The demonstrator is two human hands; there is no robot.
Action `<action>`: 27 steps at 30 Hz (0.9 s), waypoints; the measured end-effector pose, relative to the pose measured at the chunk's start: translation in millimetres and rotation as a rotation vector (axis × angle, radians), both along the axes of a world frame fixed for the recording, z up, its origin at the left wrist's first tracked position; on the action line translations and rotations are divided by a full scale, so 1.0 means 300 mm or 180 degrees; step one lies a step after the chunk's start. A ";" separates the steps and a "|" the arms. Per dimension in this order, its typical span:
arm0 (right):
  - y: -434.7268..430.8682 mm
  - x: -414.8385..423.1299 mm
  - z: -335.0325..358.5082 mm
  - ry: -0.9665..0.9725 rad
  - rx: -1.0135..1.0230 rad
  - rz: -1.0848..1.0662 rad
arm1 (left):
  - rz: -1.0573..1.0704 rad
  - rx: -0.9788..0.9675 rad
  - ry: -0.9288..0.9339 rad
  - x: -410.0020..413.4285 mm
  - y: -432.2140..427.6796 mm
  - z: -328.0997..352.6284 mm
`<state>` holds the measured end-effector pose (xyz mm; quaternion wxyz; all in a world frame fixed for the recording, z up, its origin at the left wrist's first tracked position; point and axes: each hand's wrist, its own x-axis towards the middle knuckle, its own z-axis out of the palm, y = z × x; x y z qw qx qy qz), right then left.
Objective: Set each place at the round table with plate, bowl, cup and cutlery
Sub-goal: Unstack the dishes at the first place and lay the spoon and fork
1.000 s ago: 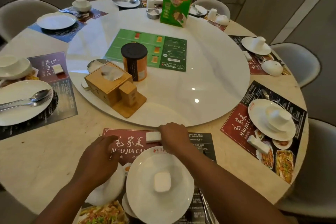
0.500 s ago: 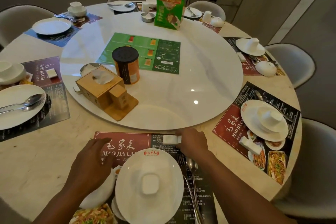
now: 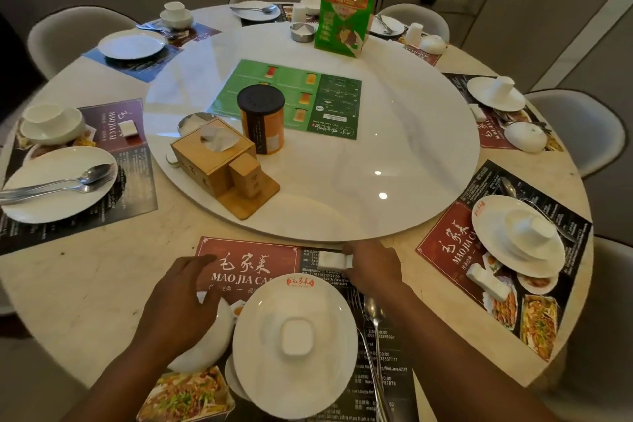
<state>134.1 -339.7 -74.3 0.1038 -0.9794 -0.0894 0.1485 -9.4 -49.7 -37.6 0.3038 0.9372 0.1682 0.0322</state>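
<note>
On the near placemat (image 3: 246,260) sits a white plate (image 3: 260,353) with an upturned white cup (image 3: 296,339) in its middle. My left hand (image 3: 178,301) rests on an upturned white bowl (image 3: 205,343) just left of the plate, fingers curved over it. My right hand (image 3: 373,267) pinches a small white cutlery rest (image 3: 330,260) at the placemat's far edge, beyond the plate. A spoon (image 3: 373,312) and another piece of cutlery lie on the mat right of the plate.
A white turntable (image 3: 394,147) fills the table's middle, carrying a wooden tissue box (image 3: 212,154), an orange canister (image 3: 262,123), green menus and a green stand-up sign (image 3: 346,10). Other place settings with plates, cups and bowls ring the table. Chairs stand around it.
My right hand carried the white rest to the right along the placemat's far edge. The spoon and cutlery right of the plate came into view. My left hand stayed on the bowl.
</note>
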 end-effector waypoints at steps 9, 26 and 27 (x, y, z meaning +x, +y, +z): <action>0.011 -0.007 0.003 -0.0002 -0.0125 -0.0041 | 0.0082 -0.0016 -0.0045 -0.028 0.031 -0.009; 0.270 -0.166 0.301 -0.0419 0.0160 0.0001 | -0.0009 -0.0268 0.0306 -0.093 0.188 -0.029; 0.317 -0.205 0.318 -0.0475 0.0306 0.0140 | -0.0032 -0.0302 0.0392 -0.096 0.200 -0.033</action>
